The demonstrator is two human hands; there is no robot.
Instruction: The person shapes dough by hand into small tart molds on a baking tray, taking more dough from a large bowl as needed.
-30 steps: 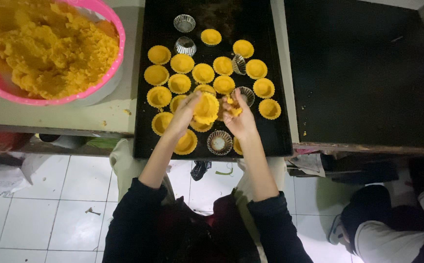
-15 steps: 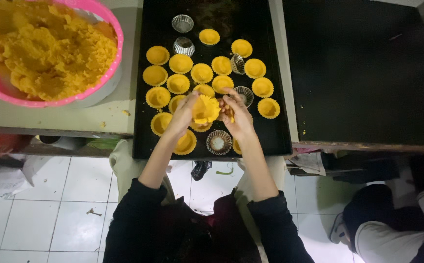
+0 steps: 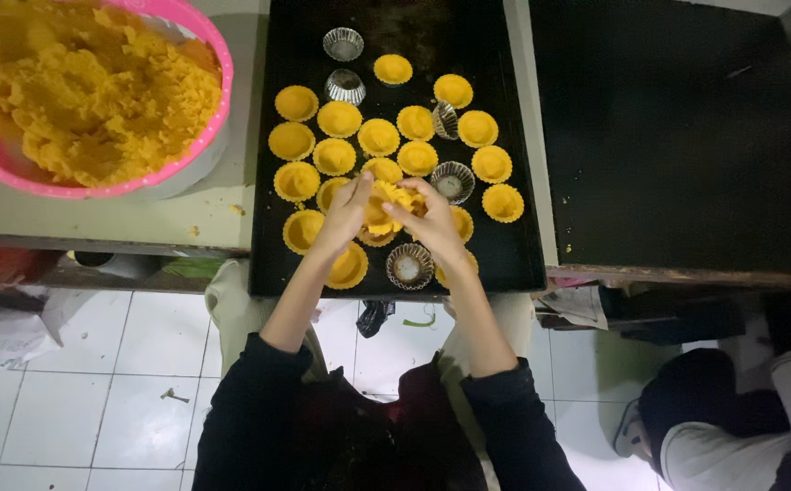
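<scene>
Over the black baking tray (image 3: pixel 305 273) of yellow filled tart cups, your left hand (image 3: pixel 345 214) and right hand (image 3: pixel 432 223) pinch one crumbly yellow dough-filled tart mould (image 3: pixel 380 207) between their fingertips. Since half a second ago, both hands have barely shifted.

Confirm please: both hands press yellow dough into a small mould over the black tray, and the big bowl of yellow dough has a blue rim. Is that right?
Not quite. In the head view the bowl of yellow dough has a pink rim, not blue. The rest holds: left hand and right hand work dough into a small mould over the black tray.
</scene>
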